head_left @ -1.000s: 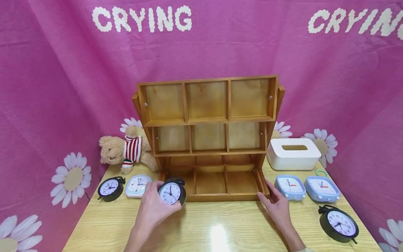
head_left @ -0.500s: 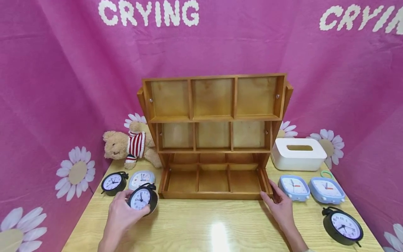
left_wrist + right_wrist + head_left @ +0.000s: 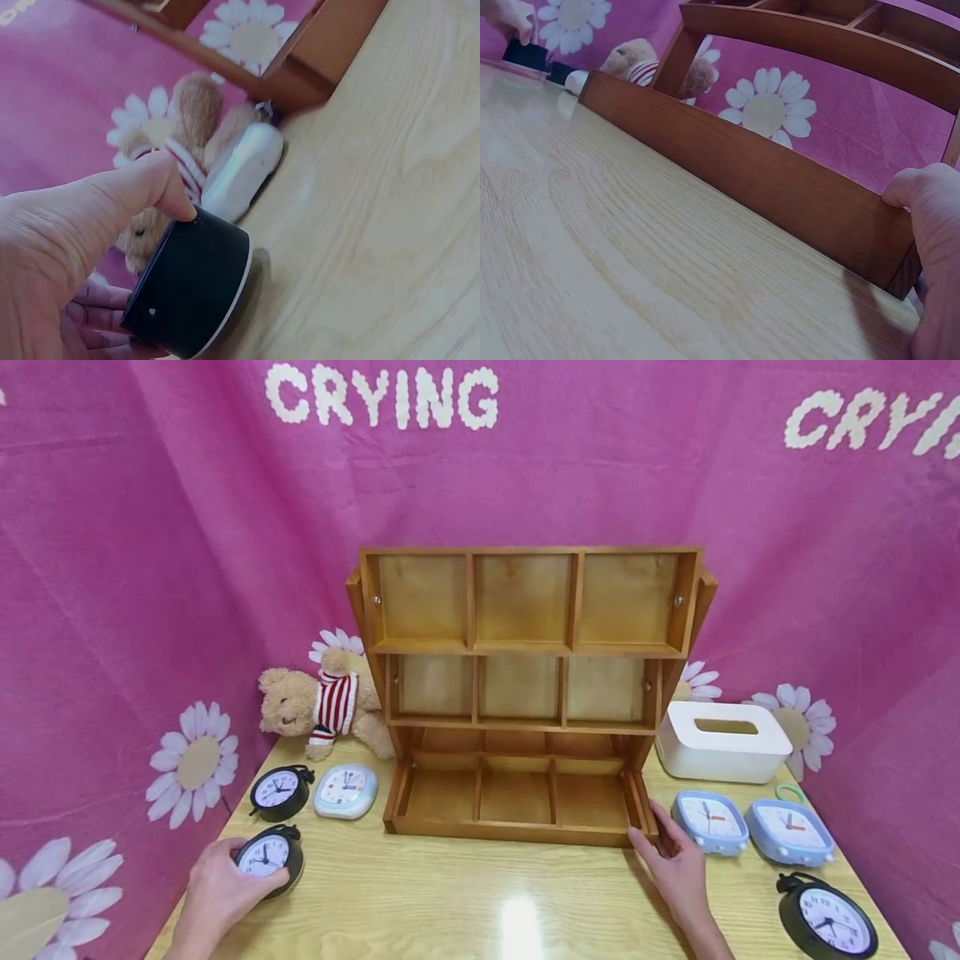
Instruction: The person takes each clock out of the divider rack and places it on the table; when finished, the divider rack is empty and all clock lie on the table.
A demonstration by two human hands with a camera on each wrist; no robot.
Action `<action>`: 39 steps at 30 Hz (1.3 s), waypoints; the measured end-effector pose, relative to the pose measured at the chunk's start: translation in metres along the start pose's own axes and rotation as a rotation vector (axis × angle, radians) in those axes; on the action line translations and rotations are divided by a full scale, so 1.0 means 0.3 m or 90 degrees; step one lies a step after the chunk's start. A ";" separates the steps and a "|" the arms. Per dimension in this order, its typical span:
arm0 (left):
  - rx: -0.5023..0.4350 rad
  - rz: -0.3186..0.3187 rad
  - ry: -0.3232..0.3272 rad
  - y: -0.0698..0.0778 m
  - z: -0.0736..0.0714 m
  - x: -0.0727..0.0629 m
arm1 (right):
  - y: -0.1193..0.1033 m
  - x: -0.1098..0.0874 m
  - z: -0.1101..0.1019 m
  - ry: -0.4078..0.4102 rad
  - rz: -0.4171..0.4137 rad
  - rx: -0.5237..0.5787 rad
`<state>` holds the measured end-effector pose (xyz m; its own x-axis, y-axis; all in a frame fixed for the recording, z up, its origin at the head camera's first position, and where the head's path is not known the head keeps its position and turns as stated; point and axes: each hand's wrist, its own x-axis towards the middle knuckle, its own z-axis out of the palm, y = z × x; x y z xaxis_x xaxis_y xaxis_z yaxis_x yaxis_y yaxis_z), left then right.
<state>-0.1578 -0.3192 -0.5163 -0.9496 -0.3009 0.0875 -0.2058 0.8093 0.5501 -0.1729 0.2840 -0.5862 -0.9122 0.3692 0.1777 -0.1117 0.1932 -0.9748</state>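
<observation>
My left hand (image 3: 217, 892) grips a round black alarm clock (image 3: 264, 855) at the left front of the table, its white dial tilted up. In the left wrist view the thumb lies on the clock's black casing (image 3: 196, 277), low over the tabletop; whether it touches the wood I cannot tell. My right hand (image 3: 678, 875) holds the lower right front corner of a brown wooden tiered shelf (image 3: 517, 831), thumb on the front board and fingers along the side. The shelf's compartments hold nothing visible. Just behind the held clock lie another black alarm clock (image 3: 279, 793) and a pale blue-white clock (image 3: 346, 791).
A teddy bear (image 3: 300, 703) lies left of the shelf. On the right are a white tissue box (image 3: 723, 752), two blue clocks (image 3: 711, 822) and a black alarm clock (image 3: 828, 920). A pink curtain (image 3: 187, 568) stands behind and at the sides.
My left hand has carried the black alarm clock from before the shelf's left end leftward and toward the table's left front. The right hand stays at the shelf corner; the view has shifted slightly.
</observation>
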 end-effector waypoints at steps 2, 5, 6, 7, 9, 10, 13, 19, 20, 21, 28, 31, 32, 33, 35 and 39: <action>0.006 -0.008 -0.012 -0.023 -0.003 0.011 | -0.001 0.002 -0.001 -0.003 -0.002 0.002; 0.016 -0.011 -0.028 -0.051 -0.007 0.025 | -0.003 0.003 0.002 -0.007 -0.011 0.018; 0.016 -0.010 -0.031 -0.059 -0.008 0.028 | -0.002 0.003 0.004 -0.007 -0.013 0.021; 0.018 -0.011 -0.031 -0.066 -0.008 0.030 | -0.003 0.003 0.006 -0.007 -0.014 0.023; 0.016 -0.010 -0.029 -0.076 -0.010 0.034 | -0.001 0.005 0.008 -0.008 -0.016 0.024; 0.015 -0.008 -0.031 -0.081 -0.012 0.037 | -0.001 0.007 0.009 -0.007 -0.016 0.024; 0.012 0.001 -0.046 -0.092 -0.025 0.047 | -0.001 0.014 0.013 -0.008 -0.022 0.020; 0.036 0.085 -0.080 -0.086 -0.063 0.047 | 0.000 0.020 0.013 -0.017 -0.035 0.025; 0.031 0.098 -0.067 -0.075 -0.064 0.041 | 0.000 0.019 0.012 -0.017 -0.034 0.025; 0.021 0.111 -0.050 -0.062 -0.063 0.033 | 0.000 0.019 0.011 -0.016 -0.032 0.020; -0.104 0.155 0.022 0.088 -0.018 -0.010 | 0.000 0.016 0.010 -0.008 -0.030 0.017; -0.146 0.202 0.025 0.153 0.036 -0.031 | 0.002 0.015 0.012 -0.015 -0.055 0.013; -0.152 0.219 0.025 0.174 0.057 -0.038 | 0.002 0.014 0.014 -0.018 -0.069 0.007; -0.154 0.234 0.024 0.193 0.078 -0.044 | 0.004 0.013 0.017 -0.018 -0.087 -0.007; -0.154 0.263 0.034 0.233 0.124 -0.053 | 0.006 0.011 0.022 -0.016 -0.126 -0.052; -0.120 0.291 0.029 0.321 0.215 -0.064 | 0.009 0.013 0.020 0.013 -0.228 -0.168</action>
<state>-0.1747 -0.2031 -0.5186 -0.9206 0.0387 0.3885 0.2798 0.7593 0.5875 -0.1791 0.2804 -0.5891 -0.8258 0.2545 0.5033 -0.3122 0.5370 -0.7837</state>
